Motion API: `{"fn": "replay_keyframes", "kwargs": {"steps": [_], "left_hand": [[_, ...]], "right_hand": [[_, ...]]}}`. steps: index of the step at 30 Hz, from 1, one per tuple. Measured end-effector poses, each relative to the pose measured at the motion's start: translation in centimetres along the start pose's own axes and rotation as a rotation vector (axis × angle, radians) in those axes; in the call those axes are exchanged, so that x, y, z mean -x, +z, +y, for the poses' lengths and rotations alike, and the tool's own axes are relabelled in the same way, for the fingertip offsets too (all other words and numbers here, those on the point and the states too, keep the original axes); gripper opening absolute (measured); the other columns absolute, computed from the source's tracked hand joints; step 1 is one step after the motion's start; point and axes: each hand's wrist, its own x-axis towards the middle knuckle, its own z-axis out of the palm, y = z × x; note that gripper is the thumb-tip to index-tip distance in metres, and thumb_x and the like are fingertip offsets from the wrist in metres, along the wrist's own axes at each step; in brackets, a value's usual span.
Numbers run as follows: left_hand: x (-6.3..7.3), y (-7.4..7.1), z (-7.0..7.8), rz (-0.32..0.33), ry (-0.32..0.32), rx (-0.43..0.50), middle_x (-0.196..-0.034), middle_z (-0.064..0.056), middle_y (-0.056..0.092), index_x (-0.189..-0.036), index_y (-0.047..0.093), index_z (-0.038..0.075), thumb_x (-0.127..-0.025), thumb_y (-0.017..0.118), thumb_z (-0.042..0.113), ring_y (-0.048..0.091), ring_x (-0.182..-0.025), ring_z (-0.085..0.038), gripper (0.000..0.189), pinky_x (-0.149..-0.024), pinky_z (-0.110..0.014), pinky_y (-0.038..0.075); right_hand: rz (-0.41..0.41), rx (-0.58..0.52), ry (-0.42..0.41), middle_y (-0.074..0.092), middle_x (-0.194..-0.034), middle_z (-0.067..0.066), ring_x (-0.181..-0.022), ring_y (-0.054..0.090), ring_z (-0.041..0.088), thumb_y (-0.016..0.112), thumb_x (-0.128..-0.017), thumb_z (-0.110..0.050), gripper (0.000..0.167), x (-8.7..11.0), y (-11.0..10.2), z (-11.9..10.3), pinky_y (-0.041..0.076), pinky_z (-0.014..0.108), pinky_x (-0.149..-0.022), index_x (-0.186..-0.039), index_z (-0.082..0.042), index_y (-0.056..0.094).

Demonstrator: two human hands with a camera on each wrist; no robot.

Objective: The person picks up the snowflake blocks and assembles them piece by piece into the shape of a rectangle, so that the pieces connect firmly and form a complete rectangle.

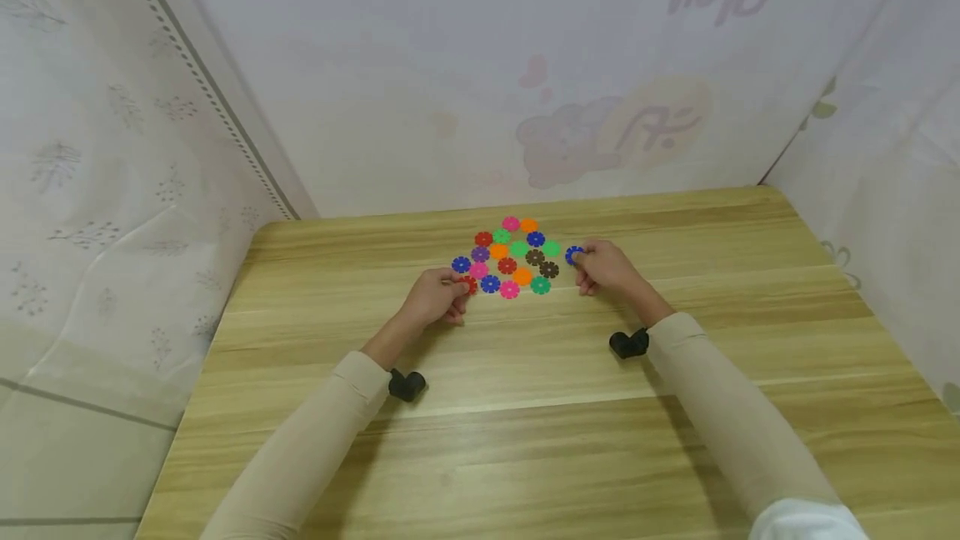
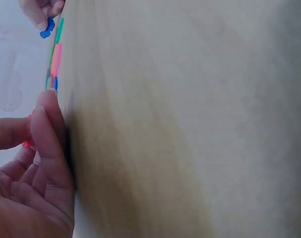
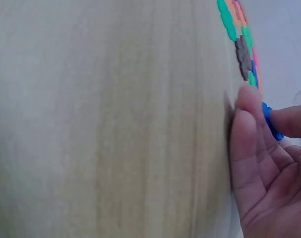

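Note:
My left hand (image 1: 433, 298) pinches a red notched plastic disc (image 1: 470, 284) at the lower left of a cluster of similar discs. Between thumb and finger, only slivers of that red disc (image 2: 28, 144) show in the left wrist view. To the right of the cluster, my right hand (image 1: 609, 267) pinches a blue notched disc (image 1: 573, 254), which stands tilted between thumb and finger in the right wrist view. Nearest to it are a light green disc (image 1: 551, 248) and a brown disc (image 1: 549, 270). Beside the red disc lie a pink disc (image 1: 478, 271) and another blue disc (image 1: 491, 283).
Several more discs, among them an orange one (image 1: 528, 225) and a purple one (image 1: 480, 254), lie flat and close together on the wooden table (image 1: 510, 440). The table's far edge meets a printed cloth wall (image 1: 390, 107). Black wrist cameras (image 1: 407, 386) hang below both sleeves.

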Motion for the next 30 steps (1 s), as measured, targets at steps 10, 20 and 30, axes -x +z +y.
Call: {"fn": "replay_keyframes", "kwargs": {"steps": [10,20,30], "left_hand": [[0.6,0.0,0.9,0.013,0.05,0.003,-0.083,-0.016,0.07,-0.095,0.062,0.0,-0.099,0.058,0.016,0.063,-0.06,-0.023,0.017,-0.059,-0.031,0.057],[1.6,-0.4,2.1,0.068,0.183,-0.066,-0.091,-0.021,0.07,-0.102,0.064,-0.001,-0.099,0.057,0.017,0.065,-0.073,-0.039,0.019,-0.069,-0.045,0.058],[2.1,0.2,3.0,0.111,0.279,-0.099,-0.092,-0.022,0.069,-0.106,0.068,0.006,-0.097,0.061,0.014,0.066,-0.073,-0.039,0.014,-0.065,-0.037,0.056]], "right_hand": [[-0.062,-0.088,0.011,0.063,-0.074,0.01,-0.057,0.064,0.018,0.037,-0.106,-0.019,0.028,0.8,-0.3,-0.4,0.057,0.031,-0.058,-0.103,0.005,0.052],[-0.056,-0.138,-0.018,0.064,-0.075,0.01,-0.059,0.065,0.019,0.041,-0.105,-0.021,0.032,2.2,0.1,-1.6,0.058,0.036,-0.062,-0.106,0.009,0.053],[-0.057,-0.183,-0.077,0.065,-0.077,0.013,-0.061,0.064,0.023,0.043,-0.105,-0.024,0.036,3.4,0.5,-3.0,0.059,0.044,-0.067,-0.106,0.01,0.055]]}}
